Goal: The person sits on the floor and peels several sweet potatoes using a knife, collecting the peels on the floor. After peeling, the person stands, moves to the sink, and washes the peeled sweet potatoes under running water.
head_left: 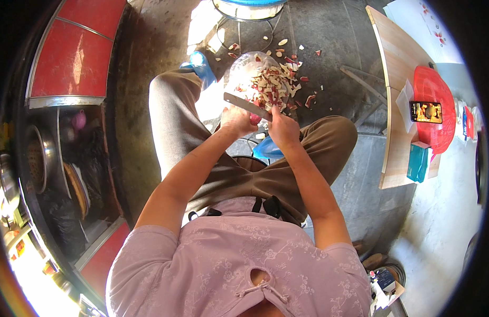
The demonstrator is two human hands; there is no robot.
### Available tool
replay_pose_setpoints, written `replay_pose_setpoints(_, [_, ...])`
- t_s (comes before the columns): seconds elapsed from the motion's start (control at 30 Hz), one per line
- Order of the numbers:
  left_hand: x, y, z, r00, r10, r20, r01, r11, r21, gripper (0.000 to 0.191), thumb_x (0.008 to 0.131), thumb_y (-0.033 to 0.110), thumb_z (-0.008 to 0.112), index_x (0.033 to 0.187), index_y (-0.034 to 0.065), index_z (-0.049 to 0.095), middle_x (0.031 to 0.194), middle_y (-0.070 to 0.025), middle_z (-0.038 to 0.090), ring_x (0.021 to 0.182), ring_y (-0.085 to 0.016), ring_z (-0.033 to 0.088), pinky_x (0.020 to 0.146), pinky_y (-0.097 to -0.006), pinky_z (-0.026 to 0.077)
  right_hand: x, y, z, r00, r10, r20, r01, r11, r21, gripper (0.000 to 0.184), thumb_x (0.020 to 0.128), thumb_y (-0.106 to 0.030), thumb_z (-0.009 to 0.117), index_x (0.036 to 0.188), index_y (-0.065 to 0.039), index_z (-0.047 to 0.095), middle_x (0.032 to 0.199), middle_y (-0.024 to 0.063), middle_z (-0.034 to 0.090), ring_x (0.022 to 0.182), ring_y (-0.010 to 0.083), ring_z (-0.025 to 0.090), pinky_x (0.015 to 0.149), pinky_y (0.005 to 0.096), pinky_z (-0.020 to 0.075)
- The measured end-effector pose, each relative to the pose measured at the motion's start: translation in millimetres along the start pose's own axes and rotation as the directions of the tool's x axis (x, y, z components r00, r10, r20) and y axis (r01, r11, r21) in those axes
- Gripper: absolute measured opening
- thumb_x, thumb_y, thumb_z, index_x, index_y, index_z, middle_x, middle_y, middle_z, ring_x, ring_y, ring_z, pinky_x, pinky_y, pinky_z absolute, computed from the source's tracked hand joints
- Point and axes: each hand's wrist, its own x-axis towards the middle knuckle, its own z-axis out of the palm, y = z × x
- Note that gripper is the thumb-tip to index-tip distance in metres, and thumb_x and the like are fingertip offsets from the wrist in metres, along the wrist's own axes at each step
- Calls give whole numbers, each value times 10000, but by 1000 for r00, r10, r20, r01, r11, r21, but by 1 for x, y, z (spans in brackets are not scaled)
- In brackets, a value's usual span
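My right hand (284, 127) grips a wide-bladed kitchen knife (246, 104), its blade pointing left across the top of my other hand. Between the fingers of my left hand (237, 121) is a red-skinned root vegetable (255, 118), mostly covered by the fingers and the blade. Both hands are between my knees, above the floor. Just beyond them lies a heap of red and cream peelings (273, 81), some in or on a clear plastic bag (238, 71). Whether the knife edge touches the vegetable cannot be made out.
Loose scraps (283, 42) are scattered on the dark floor. A blue-topped round stool (252, 10) stands ahead. To the right, a wooden table (395, 146) bears a red plastic basket (434, 136), a phone (426, 112) and a teal box (418, 162). Red cabinets (66, 59) line the left.
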Motion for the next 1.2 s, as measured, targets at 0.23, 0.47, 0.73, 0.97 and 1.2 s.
replay_pose_setpoints(0.23, [24,-22,37,997,27,-76,-24,998,52,683,636,466,757,1142,42,582,1077,-156,639,997,-325,636,851,-423,523,25,15,31,954,209,215,-220,975,27,141,883,-183,599,981,-93,553,799,190,674,801,408,654,685,521,506])
replay_pose_setpoints(0.47, [30,-42,60,997,-8,72,2,997,78,723,650,542,719,1126,22,560,1093,-179,634,1020,-321,634,846,-418,520,24,21,71,936,223,273,-248,967,60,180,880,-235,636,1008,-108,634,897,177,689,899,379,657,762,488,521])
replay_pose_setpoints(0.73, [41,-43,58,992,5,126,-8,1000,23,734,649,533,731,1151,31,546,1098,-186,629,1044,-334,615,871,-416,498,30,30,75,925,244,291,-284,954,102,193,864,-206,643,1039,-124,644,909,179,688,899,369,657,765,482,519])
replay_pose_setpoints(0.97, [44,-42,52,997,67,48,-61,990,-124,781,630,501,754,1225,52,519,1100,-181,618,1048,-343,605,898,-443,480,41,47,65,955,98,278,-142,980,139,185,902,-203,568,1037,-103,646,930,177,693,899,372,665,771,483,525])
replay_pose_setpoints(1.2, [45,-20,41,838,286,-464,-327,945,-9,772,597,400,783,1236,69,503,1195,-149,556,1116,-333,531,981,-439,408,52,70,106,853,342,394,-396,916,64,284,905,-243,522,988,-32,694,973,255,678,965,403,657,823,492,527])
